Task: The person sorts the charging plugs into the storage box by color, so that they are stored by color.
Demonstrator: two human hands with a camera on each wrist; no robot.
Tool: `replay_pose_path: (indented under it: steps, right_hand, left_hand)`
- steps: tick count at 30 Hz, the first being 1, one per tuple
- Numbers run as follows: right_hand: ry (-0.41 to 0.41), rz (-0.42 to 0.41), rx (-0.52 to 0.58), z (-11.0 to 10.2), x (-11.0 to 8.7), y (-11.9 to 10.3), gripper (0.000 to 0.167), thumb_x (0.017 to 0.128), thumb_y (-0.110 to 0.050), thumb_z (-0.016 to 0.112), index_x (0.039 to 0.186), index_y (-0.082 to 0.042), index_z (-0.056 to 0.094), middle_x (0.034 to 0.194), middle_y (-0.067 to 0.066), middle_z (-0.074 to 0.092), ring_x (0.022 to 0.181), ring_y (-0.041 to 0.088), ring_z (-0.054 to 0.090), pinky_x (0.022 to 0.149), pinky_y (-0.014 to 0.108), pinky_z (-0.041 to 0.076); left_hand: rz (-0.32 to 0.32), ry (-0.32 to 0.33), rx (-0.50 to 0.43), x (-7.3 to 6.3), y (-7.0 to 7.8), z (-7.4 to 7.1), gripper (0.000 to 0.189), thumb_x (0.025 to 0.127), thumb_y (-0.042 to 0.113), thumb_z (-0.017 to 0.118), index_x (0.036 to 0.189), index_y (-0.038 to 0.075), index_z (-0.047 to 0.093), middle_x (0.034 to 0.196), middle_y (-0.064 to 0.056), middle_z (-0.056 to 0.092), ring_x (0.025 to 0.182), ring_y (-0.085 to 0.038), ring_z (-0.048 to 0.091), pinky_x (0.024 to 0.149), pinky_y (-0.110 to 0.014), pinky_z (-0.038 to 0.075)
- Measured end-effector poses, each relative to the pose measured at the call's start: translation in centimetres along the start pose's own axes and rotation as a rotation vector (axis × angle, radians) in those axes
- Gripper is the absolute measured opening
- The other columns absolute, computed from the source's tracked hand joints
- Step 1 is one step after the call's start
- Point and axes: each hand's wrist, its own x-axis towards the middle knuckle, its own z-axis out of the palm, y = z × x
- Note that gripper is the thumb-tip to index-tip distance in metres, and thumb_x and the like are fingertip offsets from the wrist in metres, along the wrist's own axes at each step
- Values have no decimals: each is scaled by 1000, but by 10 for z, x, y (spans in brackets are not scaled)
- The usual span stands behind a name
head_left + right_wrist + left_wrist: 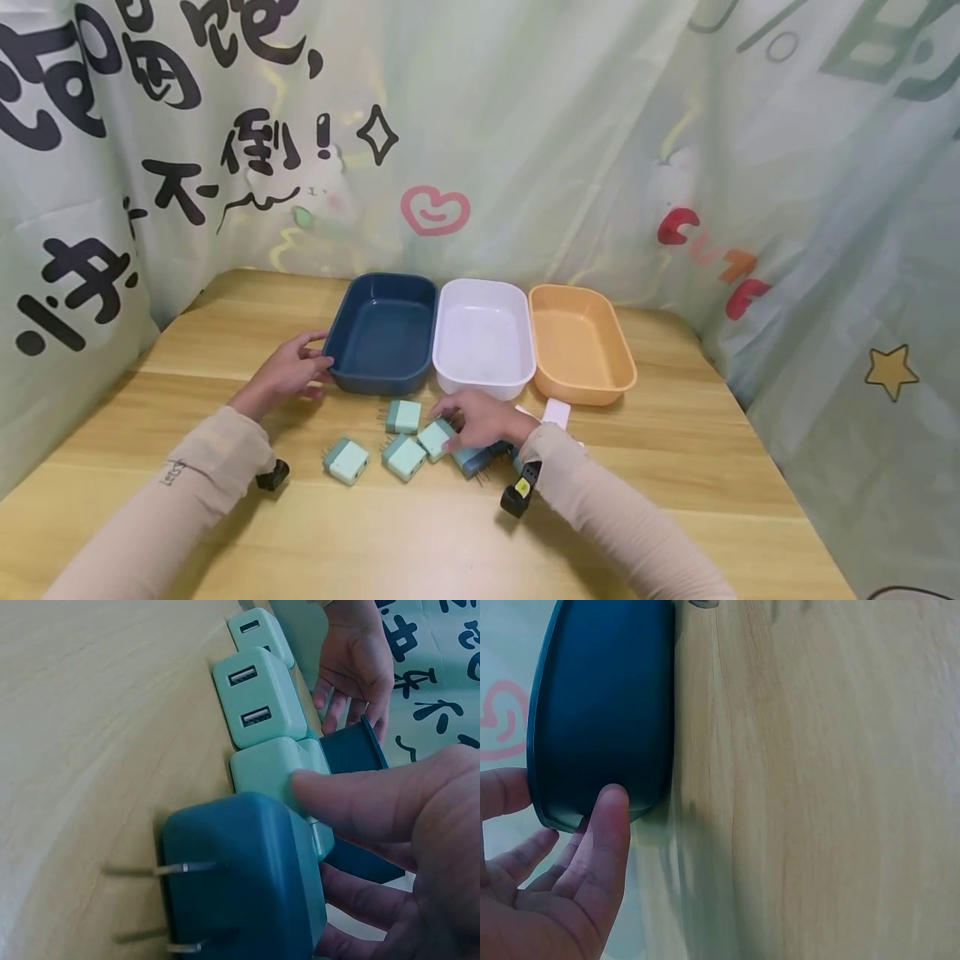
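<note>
My left hand (296, 367) is at the left side of the dark blue tray (381, 382). In the left wrist view its fingers are spread around the tray's end, the thumb (611, 825) against the wall. My right hand (483, 419) pinches a light green charger (433, 439) between thumb and fingers, low over the table. In the right wrist view the thumb lies on this charger (262, 769); the other fingertips are partly hidden behind it. Beside it, under the hand, a dark blue charger (232, 870) has its metal prongs showing. More light green chargers (403, 458) lie to the left.
A white tray (486, 381) and an orange tray (585, 389) stand right of the blue one in a row. A white charger (557, 412) lies beyond the right wrist. Another green charger (347, 461) sits farthest left. A printed curtain (525, 150) hangs behind the wooden table (360, 542).
</note>
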Motion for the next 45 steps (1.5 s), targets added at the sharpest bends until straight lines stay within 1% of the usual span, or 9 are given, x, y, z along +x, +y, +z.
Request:
replay_pose_path:
  steps: [5,10,13,19,30,34,38,45]
  right_hand:
    - [-22,8,-52,-2,1,-2,46,73,-3,81,116,-8,69,111,4,66,87,13,62,79,24,49]
    - [-28,27,-76,-2,4,-4,48,70,3,79,115,-11,70,109,2,66,86,10,60,77,23,49]
    - [-26,47,-66,0,5,-4,48,69,3,79,113,-13,70,106,0,66,84,10,58,76,23,49]
    - [-16,93,-23,1,5,-6,44,70,-3,84,109,-16,70,97,-5,65,85,10,58,77,25,48]
    - [-4,75,-61,0,3,-5,42,72,-10,85,110,-13,68,97,-6,64,85,13,57,76,25,47]
    - [-9,77,-37,-2,2,-6,42,73,-10,85,111,-13,68,98,-5,64,85,15,60,76,25,48]
    - [-6,71,-37,-5,2,-6,42,73,-11,85,110,-14,68,99,-5,64,86,17,62,76,25,49]
    - [-10,80,-43,-7,1,-9,41,73,-12,85,110,-16,68,98,-7,64,90,20,61,77,25,48]
  left_hand:
    - [3,2,1,2,1,0,62,101,14,48,155,10,18,143,-30,37,105,-36,59,74,-37,57]
    - [-3,1,4,3,2,0,62,101,14,48,155,11,18,144,-30,37,106,-37,59,74,-37,57]
    - [-6,1,5,3,1,0,62,101,14,48,155,11,18,144,-30,36,107,-37,59,74,-38,57]
    - [-10,5,1,3,1,-1,62,101,14,48,155,11,18,145,-30,35,107,-37,58,74,-38,57]
    - [-19,5,1,2,1,0,62,101,14,48,155,11,18,145,-30,35,108,-38,58,74,-37,57]
    - [-27,7,-1,3,1,0,62,101,14,48,155,12,18,145,-30,35,108,-38,58,74,-37,57]
    - [-32,6,-6,4,1,-1,62,101,15,49,155,13,18,145,-29,35,108,-38,58,74,-38,57]
    - [-18,0,-16,2,-1,-2,62,101,14,48,155,12,17,145,-30,35,107,-37,59,74,-38,57]
